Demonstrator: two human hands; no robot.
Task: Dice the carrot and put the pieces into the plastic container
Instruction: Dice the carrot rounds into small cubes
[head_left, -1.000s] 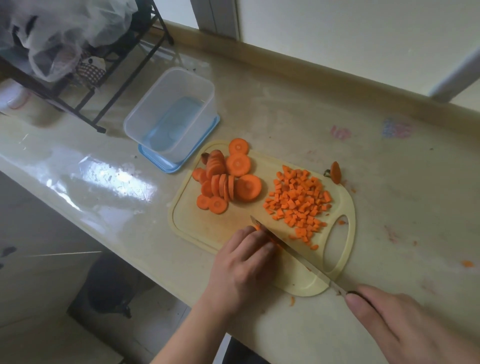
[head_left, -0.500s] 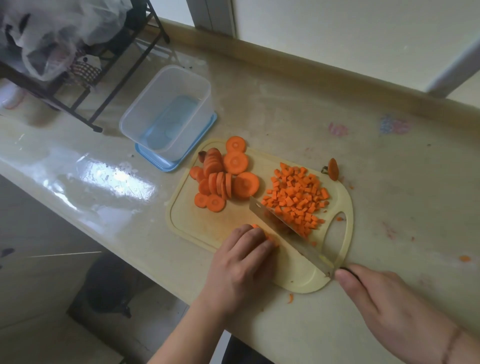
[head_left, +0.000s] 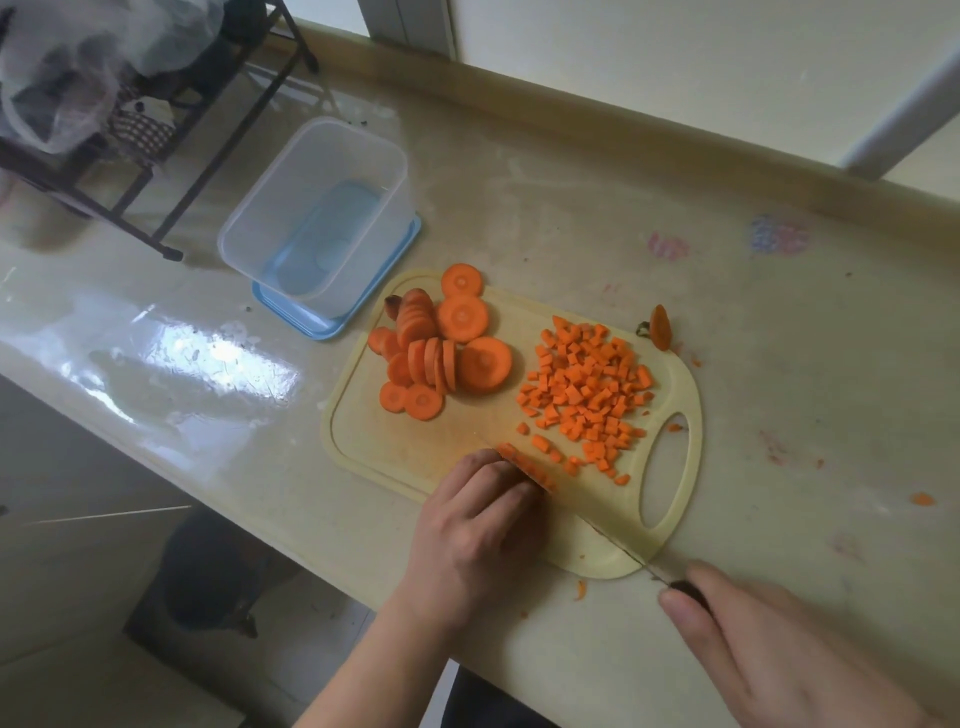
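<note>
Gripping the dark handle of the knife, our right hand is sitting nearest us, at the front edge of the counter, and we are drawing the thin blade down across the near corner of the cutting board. Just left of it, our left hand is curling its fingers over a stack of carrot strips, pinning them against the board right beside the blade; the blade is seen edge-on, so we are only guessing that it is touching the strips. We are judging that we are midway through the dicing step. A pile of diced pieces is lying on the board's right half, just beyond the knife, and a cluster of round slices is waiting uncut on the far left part of the board. A carrot end is resting off the board's far right corner. Beyond the slices, the plastic container is standing on its blue lid, holding no carrot yet. Next, we are thinking, we will need short, even cuts, with the fingertips tucked back from the edge, before taking more slices.
</note>
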